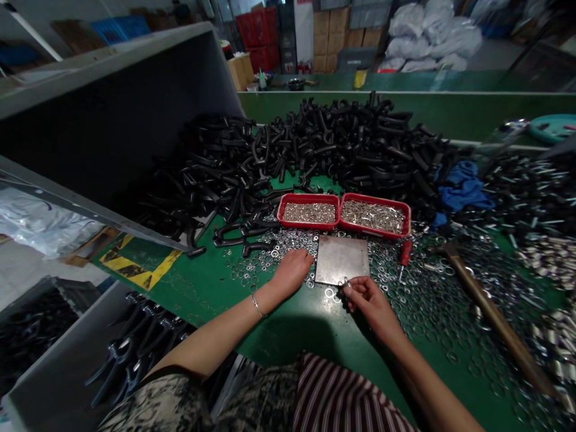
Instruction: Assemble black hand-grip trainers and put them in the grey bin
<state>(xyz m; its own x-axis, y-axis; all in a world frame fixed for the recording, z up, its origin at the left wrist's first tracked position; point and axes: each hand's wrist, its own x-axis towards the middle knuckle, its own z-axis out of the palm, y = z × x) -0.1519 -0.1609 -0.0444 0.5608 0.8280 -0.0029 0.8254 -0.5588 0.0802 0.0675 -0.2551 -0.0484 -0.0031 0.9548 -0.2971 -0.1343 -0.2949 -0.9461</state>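
Note:
My left hand (pixel 293 270) rests with curled fingers among small metal washers (pixel 310 279), just left of a flat square steel plate (pixel 342 259). Whatever its fingertips hold, if anything, is hidden. At the plate's lower right corner, my right hand (pixel 366 297) pinches a small metal ring (pixel 346 282) between thumb and fingers. A few loose rings (pixel 332 294) lie on the green table just below the plate. Behind it stand two red trays: the left tray (pixel 308 226) holds tiny metal parts, the right tray (pixel 375 231) short metal pins.
Black curved plastic handles (pixel 315 135) are heaped across the back. To the right lie a red screwdriver (pixel 405 253), a wooden-handled hammer (pixel 495 312), a blue cloth (pixel 465 186) and many scattered rings. A large grey bin (pixel 108 156) lies tipped at the left.

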